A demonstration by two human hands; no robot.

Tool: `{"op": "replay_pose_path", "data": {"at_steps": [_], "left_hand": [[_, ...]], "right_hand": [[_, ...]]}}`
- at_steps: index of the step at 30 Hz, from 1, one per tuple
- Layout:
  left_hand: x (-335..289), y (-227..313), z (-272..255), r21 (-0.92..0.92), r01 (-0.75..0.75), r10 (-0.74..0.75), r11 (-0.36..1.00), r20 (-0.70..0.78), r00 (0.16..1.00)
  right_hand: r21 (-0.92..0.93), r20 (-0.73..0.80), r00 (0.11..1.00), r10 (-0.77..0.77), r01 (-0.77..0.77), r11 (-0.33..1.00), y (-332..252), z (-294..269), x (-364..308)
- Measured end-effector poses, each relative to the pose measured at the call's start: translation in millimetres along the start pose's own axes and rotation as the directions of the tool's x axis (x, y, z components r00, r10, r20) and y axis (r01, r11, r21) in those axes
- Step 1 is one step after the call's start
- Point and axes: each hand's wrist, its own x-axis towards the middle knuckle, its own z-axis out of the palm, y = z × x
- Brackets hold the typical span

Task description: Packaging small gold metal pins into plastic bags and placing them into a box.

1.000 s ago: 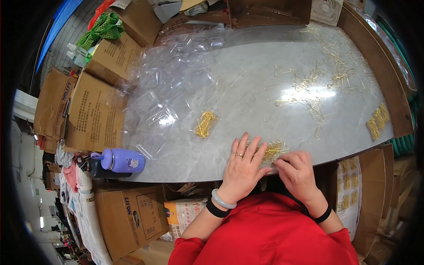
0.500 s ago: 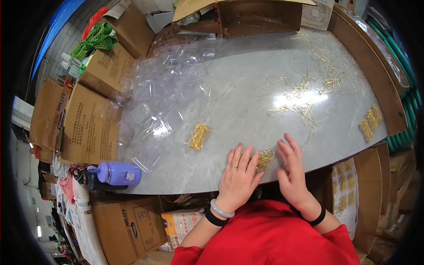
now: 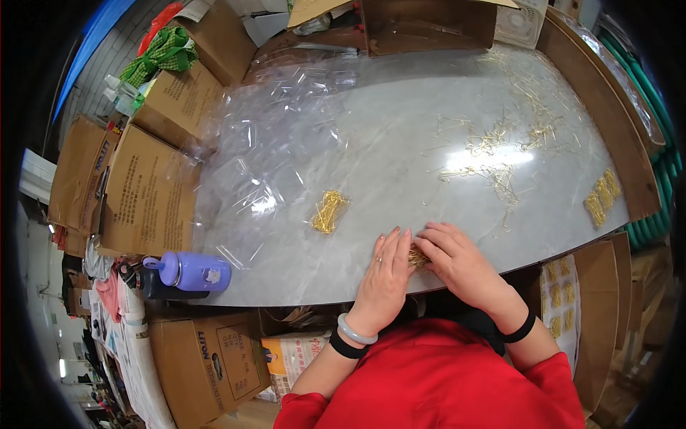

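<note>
A small heap of gold wire hooks (image 3: 416, 256) lies at the table's near edge, pressed between my two hands and mostly covered by them. My left hand (image 3: 382, 289) is against its left side, fingers together and pointing away from me. From the right, my right hand (image 3: 457, 266) curls its fingers over the heap. Farther left, a clear packet of gold hooks (image 3: 330, 211) rests on the grey table (image 3: 400, 157). Loose gold hooks (image 3: 493, 139) are scattered across the far right. More bundled gold hooks (image 3: 602, 198) sit by the right edge.
Clear plastic pouches (image 3: 264, 136) spread over the table's left side. A purple bottle (image 3: 204, 272) lies at the near left corner. Cardboard boxes (image 3: 146, 193) line the left, and a cardboard wall (image 3: 607, 107) bounds the right. An open box (image 3: 429, 28) stands at the back.
My hands have come together around the hooks. The right hand moved left and its fingers curled over the heap, while the left hand's fingers drew together. The view shifted slightly.
</note>
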Motion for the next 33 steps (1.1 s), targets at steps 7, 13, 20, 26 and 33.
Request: {"op": "replay_pose_path", "data": {"at_steps": [7,13,20,26,33], "left_hand": [[-0.4,-0.2,-1.1,0.017,0.031,-0.032,0.999,0.060,0.998],[-4.0,2.2,-14.4,-0.211,0.193,-0.176,0.958,0.099,0.979],[-24.0,2.0,-46.2,-0.062,0.299,-0.298,0.952,0.018,0.954],[1.5,2.4,-46.7,-0.069,0.356,-0.342,0.932,0.159,0.926],[3.3,12.0,-27.6,-0.090,0.331,-0.319,0.939,0.126,0.939]], "right_hand": [[-0.022,-0.010,0.999,0.049,-0.049,0.999,-17.2,0.0,0.2],[-0.082,-0.017,1.000,-0.016,0.015,0.997,-14.7,9.7,-0.3],[0.004,-0.020,1.000,0.011,-0.011,1.000,-13.6,6.9,-2.1],[0.017,0.024,0.998,-0.064,0.064,0.998,-10.6,-3.9,-2.3],[-0.024,-0.067,0.998,-0.004,0.003,1.000,-11.5,9.9,-5.1]]}}
